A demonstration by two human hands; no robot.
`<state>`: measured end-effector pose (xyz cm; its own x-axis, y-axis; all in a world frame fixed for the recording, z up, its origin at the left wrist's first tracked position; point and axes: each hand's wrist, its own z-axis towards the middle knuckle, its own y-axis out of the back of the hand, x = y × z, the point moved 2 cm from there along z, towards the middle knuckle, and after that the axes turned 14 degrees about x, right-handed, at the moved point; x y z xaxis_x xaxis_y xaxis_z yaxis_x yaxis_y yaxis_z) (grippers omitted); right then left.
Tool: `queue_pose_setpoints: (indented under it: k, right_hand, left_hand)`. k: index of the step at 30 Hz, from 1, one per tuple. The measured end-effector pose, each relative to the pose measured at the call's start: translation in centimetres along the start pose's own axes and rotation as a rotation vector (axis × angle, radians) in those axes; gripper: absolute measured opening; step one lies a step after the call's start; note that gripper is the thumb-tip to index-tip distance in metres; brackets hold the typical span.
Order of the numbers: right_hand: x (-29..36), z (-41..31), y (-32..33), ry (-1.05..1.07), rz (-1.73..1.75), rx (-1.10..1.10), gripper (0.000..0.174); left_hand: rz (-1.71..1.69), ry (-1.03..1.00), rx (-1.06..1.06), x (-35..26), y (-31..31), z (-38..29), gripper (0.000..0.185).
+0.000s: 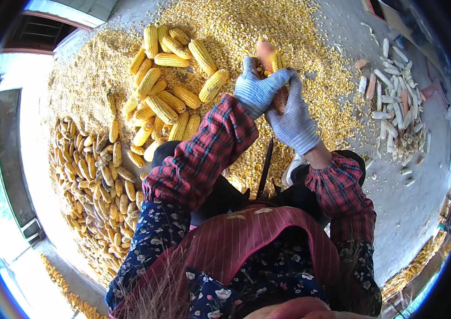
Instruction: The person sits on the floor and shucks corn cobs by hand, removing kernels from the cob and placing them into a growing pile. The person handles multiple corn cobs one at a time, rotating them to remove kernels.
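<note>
Both hands, in pale blue knit gloves, grip one partly shelled ear of corn (pixel 280 99). Its bare cob is reddish, and a strip of yellow kernels clings near the upper end. My left hand (pixel 255 88) wraps the upper part, thumb pointing across toward the other hand. Lower down, my right hand (pixel 295 117) closes around the ear from the right. The gloves cover much of the ear's middle. Beneath the hands spreads a thick layer of loose corn kernels (pixel 217 24). Just left lies a pile of whole yellow ears (pixel 161 108).
A dark narrow rod (pixel 265 169) stands between my knees. Stripped cobs (pixel 398 103) lie heaped on the concrete floor (pixel 345 44) at the right. A large heap of corn ears (pixel 98 191) spreads at the lower left. A doorway (pixel 36 32) shows at the upper left.
</note>
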<state>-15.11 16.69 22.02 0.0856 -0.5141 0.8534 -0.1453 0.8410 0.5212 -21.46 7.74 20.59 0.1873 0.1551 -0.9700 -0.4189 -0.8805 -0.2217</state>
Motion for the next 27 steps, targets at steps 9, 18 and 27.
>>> queue_pose_setpoints:
  k: [9, 18, 27]
  right_hand:
    - [-0.6, 0.1, 0.0, 0.058, 0.006, -0.031, 0.075]
    - [0.3, 0.0, -0.1, 0.154, -0.07, 0.03, 0.078]
    - [0.2, 0.2, -0.5, 0.219, -0.016, -0.062, 0.078]
  left_hand:
    - [0.283, 0.024, -0.119, 2.0, 1.1, 0.3, 0.033]
    - [0.074, 0.07, -0.085, 0.6, 0.5, 0.5, 0.051]
    - [0.26, 0.058, -0.261, 1.3, 1.5, 0.5, 0.023]
